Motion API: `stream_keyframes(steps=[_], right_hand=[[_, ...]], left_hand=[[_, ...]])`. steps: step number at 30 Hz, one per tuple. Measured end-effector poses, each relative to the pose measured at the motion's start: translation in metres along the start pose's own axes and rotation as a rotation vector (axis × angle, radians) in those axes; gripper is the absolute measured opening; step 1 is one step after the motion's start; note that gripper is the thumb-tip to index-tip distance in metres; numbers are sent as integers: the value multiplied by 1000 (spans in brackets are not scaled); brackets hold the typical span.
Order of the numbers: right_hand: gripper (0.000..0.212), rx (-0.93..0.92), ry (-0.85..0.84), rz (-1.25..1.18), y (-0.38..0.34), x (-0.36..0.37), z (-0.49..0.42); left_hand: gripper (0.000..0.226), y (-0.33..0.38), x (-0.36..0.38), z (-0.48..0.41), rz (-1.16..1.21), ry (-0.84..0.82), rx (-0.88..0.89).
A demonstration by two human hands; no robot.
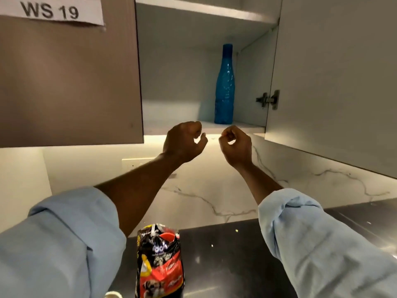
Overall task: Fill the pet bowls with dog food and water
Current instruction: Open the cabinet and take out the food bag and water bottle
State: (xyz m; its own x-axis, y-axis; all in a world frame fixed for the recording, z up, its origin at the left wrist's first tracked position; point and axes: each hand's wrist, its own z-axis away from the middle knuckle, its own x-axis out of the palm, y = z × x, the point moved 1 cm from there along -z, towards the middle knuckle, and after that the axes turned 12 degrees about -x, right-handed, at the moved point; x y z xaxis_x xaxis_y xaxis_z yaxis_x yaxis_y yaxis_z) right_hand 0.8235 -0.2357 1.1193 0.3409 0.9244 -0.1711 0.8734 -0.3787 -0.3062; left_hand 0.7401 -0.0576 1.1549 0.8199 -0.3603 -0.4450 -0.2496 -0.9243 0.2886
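Observation:
A tall blue bottle (224, 87) stands upright on the lower shelf of an open wall cabinet (193, 125). Both hands are raised just below that shelf's front edge. My left hand (184, 141) has its fingers curled loosely and holds nothing. My right hand (235, 145) is likewise curled and holds nothing, a little below and in front of the bottle. A red and black dog food bag (160, 261) stands upright on the dark countertop (225, 254) between my forearms. No pet bowls are in view.
The cabinet's right door (333, 82) hangs open, its hinge showing. The left door (68, 82) is closed and bears a "WS 19" label. A marble backsplash (214, 190) runs behind the counter. A white rim (112, 294) peeks in at the bottom edge.

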Motion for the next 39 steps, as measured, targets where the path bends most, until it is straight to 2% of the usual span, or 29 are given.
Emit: stream_keyframes(steps=[4,8,10,12,15,17,21,28,34,39], right_hand=[[7,-42,-4,21,13,-13,-48],[15,-33,-110,122,38,-18,-90],[33,-4,-184,193,52,-18,-112],[61,76,-213,219,66,-14,-135],[97,277,-243,122,80,-1,-159],[105,321,-290,57,84,13,-167],[109,389,-292,-41,82,44,-175],[111,500,-185,18,87,68,-188],[101,450,-142,63,89,67,-181],[98,439,-89,-20,78,53,-164]], left_hand=[[24,-10,2,-44,-115,-12,46],[44,-30,12,-78,-251,-283,-115],[44,-42,17,-89,-319,-421,-200],[39,-50,24,-95,-329,-491,-250],[38,-59,36,-97,-344,-449,-253],[39,-62,39,-97,-338,-421,-248],[38,-67,43,-99,-327,-414,-262],[36,-70,46,-100,-318,-376,-269],[38,-69,46,-99,-318,-371,-265],[38,-65,41,-97,-318,-369,-272]])
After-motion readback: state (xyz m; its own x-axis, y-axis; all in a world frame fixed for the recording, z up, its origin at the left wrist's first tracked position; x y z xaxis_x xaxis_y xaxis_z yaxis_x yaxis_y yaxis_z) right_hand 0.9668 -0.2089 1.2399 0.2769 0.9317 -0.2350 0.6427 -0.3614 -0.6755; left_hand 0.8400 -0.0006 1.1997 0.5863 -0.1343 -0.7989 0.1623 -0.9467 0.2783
